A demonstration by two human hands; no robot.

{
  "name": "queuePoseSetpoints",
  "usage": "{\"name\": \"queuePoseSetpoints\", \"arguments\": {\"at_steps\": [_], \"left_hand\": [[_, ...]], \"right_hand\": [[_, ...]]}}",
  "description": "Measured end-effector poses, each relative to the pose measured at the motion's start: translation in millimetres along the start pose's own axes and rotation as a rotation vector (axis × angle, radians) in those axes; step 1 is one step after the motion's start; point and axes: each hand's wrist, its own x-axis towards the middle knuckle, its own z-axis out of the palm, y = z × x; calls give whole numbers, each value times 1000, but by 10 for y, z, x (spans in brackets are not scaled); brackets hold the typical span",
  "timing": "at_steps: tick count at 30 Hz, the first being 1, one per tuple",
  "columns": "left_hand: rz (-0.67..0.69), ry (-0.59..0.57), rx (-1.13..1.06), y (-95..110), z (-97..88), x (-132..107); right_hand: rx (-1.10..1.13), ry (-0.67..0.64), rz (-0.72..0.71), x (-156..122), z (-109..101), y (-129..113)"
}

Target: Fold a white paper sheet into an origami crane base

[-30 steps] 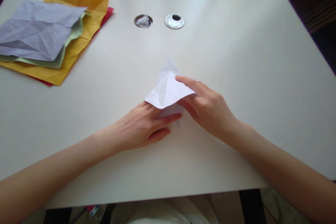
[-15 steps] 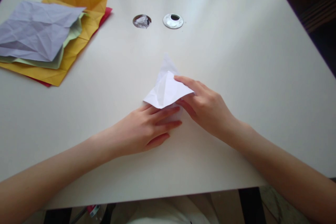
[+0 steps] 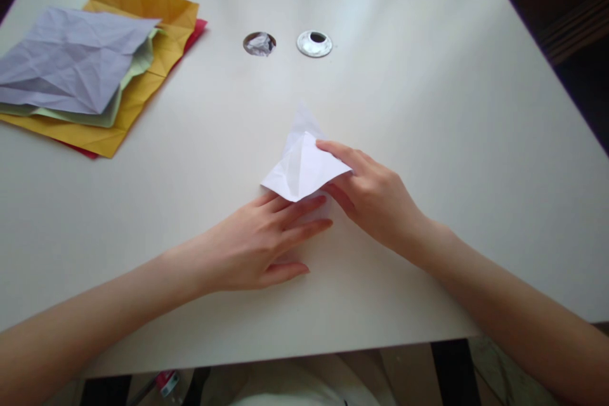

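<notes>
A folded white paper [image 3: 302, 162] with a raised pointed flap lies in the middle of the white table [image 3: 428, 139]. My right hand [image 3: 373, 196] pinches its right corner, index finger on top and thumb beneath, lifting the flap. My left hand [image 3: 259, 241] rests flat on the table just below the paper, fingers stretched out, their tips touching the lower edge of the fold. The part of the paper under the raised flap is hidden.
A stack of creased coloured sheets [image 3: 90, 70], lilac on top of pale green, orange and red, lies at the far left. Two round holes sit at the far middle: one stuffed with crumpled paper [image 3: 259, 44], one with a metal ring [image 3: 314, 43]. The table's near edge runs below my arms.
My left hand's fingers have flattened and slid a little down and away from under the paper. The right hand keeps its pinch on the flap in the same place.
</notes>
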Motion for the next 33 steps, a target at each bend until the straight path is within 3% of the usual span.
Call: {"name": "queuePoseSetpoints", "arguments": {"at_steps": [14, 24, 33], "left_hand": [[-23, 91, 80, -53, 126, -8], [-17, 150, 124, -48, 118, -4], [7, 150, 121, -46, 121, -2]], "right_hand": [[-37, 56, -86, -9, 6, 37], [-115, -93, -187, 50, -231, 127], [-117, -46, -230, 64, -239, 77]]}}
